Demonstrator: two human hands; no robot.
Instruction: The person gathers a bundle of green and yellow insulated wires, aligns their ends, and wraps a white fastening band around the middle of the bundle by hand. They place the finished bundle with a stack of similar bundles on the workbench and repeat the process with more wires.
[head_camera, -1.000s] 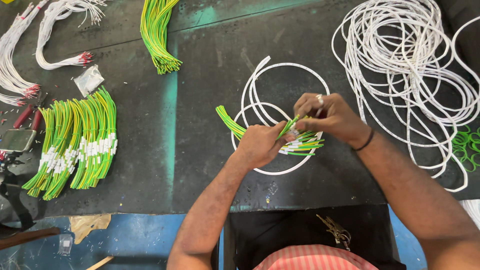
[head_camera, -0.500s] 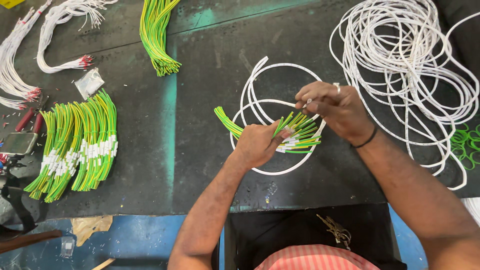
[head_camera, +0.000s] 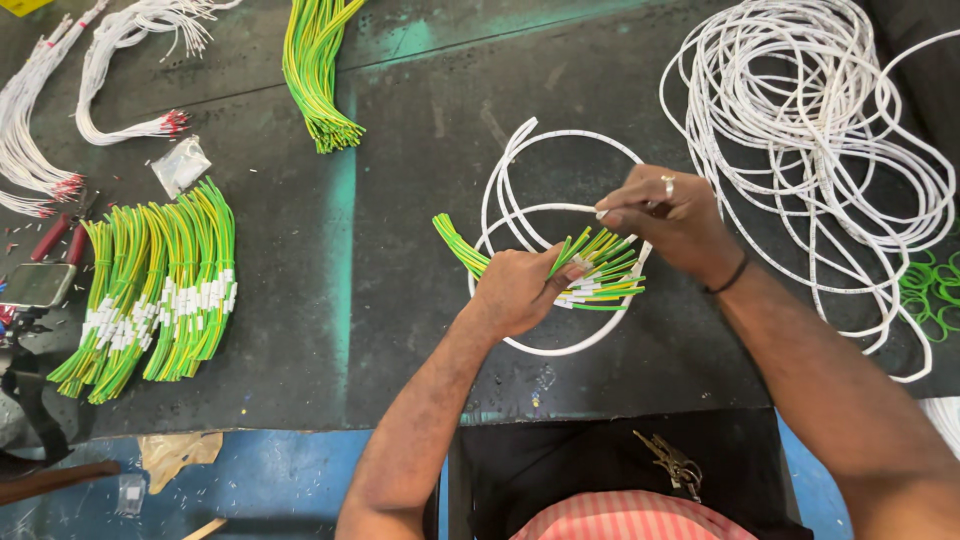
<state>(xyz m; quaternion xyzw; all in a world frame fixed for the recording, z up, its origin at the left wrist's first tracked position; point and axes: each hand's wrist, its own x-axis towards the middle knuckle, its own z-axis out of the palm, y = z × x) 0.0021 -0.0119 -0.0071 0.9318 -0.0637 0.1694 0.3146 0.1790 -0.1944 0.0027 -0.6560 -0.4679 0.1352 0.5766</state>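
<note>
Green-and-yellow striped short wires with white sleeves (head_camera: 590, 275) sit fanned in the left hand (head_camera: 520, 290), whose fingers are curled tight round the middle of the bundle, over the dark worktop (head_camera: 400, 300). Just beyond, the right hand (head_camera: 665, 210) has thumb and forefinger pressed together on the end of a thin white tube (head_camera: 560, 208), which belongs to a small loose white coil (head_camera: 520, 160) lying under both hands. To do this well, I judge the bundle should stay fanned so 1 wire tip is singled out, with the tube end held close to its mouth (a long free end would wobble). Farther left lies a row of finished striped wire bundles (head_camera: 150, 295); far right, a big tangle of white tubing (head_camera: 820, 120).
</note>
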